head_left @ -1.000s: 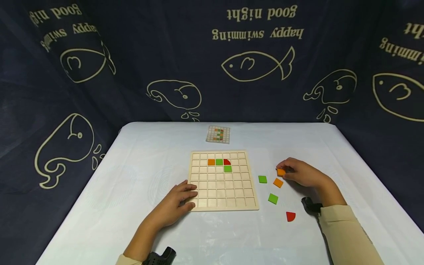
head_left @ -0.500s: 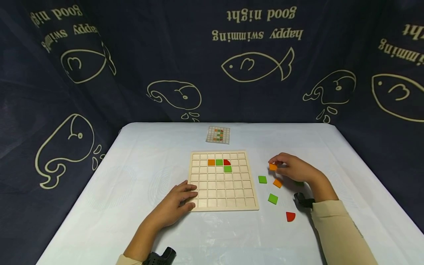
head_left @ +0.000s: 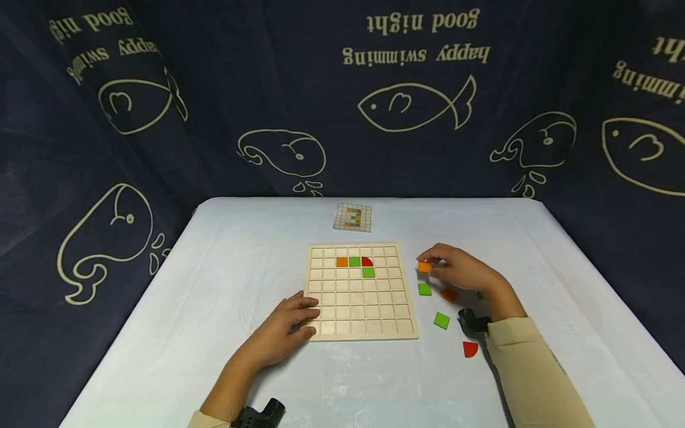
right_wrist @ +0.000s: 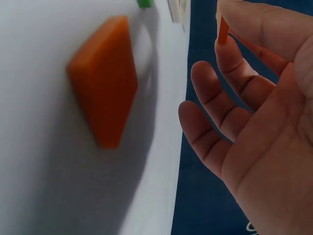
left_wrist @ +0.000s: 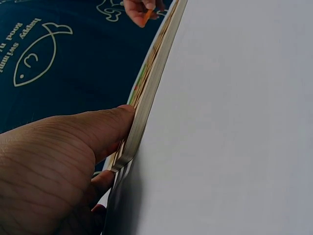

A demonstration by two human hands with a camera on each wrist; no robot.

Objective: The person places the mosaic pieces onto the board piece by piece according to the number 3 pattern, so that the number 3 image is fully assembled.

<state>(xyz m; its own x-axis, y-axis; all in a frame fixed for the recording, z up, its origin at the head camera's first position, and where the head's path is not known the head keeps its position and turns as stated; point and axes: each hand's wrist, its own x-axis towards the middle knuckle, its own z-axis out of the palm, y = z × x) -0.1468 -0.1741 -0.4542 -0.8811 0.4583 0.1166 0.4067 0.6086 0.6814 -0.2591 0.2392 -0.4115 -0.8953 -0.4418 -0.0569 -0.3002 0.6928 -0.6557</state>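
Board centre; loose tiles right; card behind

Only a green tile lies between hand and board.

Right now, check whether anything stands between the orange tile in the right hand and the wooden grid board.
Nothing visible does. The right hand pinches the orange square tile just right of the wooden grid board; only bare white table lies between. The loose green square tile sits nearer, below that path.
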